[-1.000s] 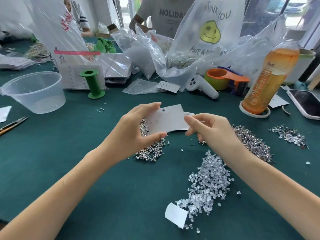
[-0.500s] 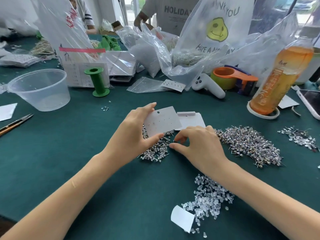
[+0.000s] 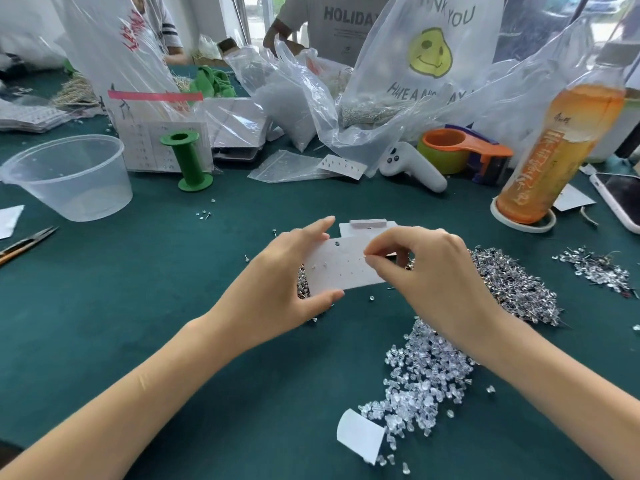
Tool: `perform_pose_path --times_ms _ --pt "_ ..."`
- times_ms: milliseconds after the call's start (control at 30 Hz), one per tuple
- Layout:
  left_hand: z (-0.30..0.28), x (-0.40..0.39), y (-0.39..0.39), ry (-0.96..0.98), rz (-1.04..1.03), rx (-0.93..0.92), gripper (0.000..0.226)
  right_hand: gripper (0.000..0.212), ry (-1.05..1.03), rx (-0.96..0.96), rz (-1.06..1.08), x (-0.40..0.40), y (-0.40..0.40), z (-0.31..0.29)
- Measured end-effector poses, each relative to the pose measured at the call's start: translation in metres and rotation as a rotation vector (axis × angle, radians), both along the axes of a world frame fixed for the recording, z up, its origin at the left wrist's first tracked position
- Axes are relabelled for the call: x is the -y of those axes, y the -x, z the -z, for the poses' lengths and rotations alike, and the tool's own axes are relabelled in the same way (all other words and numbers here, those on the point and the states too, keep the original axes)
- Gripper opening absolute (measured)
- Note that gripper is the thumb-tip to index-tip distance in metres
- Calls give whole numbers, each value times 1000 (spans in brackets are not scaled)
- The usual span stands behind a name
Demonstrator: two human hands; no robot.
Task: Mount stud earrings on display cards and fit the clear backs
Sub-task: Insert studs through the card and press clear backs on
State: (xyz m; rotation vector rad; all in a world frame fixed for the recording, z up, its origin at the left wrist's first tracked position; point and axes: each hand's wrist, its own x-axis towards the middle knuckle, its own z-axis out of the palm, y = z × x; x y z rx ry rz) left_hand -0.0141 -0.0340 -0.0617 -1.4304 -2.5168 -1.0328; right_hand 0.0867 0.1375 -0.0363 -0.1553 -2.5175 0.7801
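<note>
My left hand [image 3: 284, 289] grips a white display card [image 3: 341, 266] by its left edge, thumb below and fingers above, held over the green table. My right hand [image 3: 426, 278] pinches a small stud earring [image 3: 364, 258] at the card's right side, its post against the card face. A pile of silver stud earrings [image 3: 512, 282] lies to the right. A second small heap of studs [image 3: 302, 287] shows under the card. Clear backs [image 3: 426, 379] are heaped near my right forearm. Another white card [image 3: 367, 227] lies flat behind the held one.
A clear plastic tub [image 3: 69, 174], green spool [image 3: 188, 161] and snips [image 3: 24, 242] sit left. Plastic bags [image 3: 398, 84], a white controller [image 3: 412, 168], tape dispenser [image 3: 464, 150], orange drink bottle [image 3: 557, 150] and phone [image 3: 620, 199] stand behind. Other people work across the table.
My right hand dipped to the stud heap under the card, then rose again to the card's right side with a stud pinched. The left hand kept holding the card.
</note>
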Motion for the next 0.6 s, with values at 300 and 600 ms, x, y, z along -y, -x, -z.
perform_pose_path --times_ms 300,600 --pt "1 -1 -10 6 77 13 87 8 -66 45 -69 5 -1 10" --pt "2 -1 -10 2 74 32 88 6 -158 -32 -98 7 0 14"
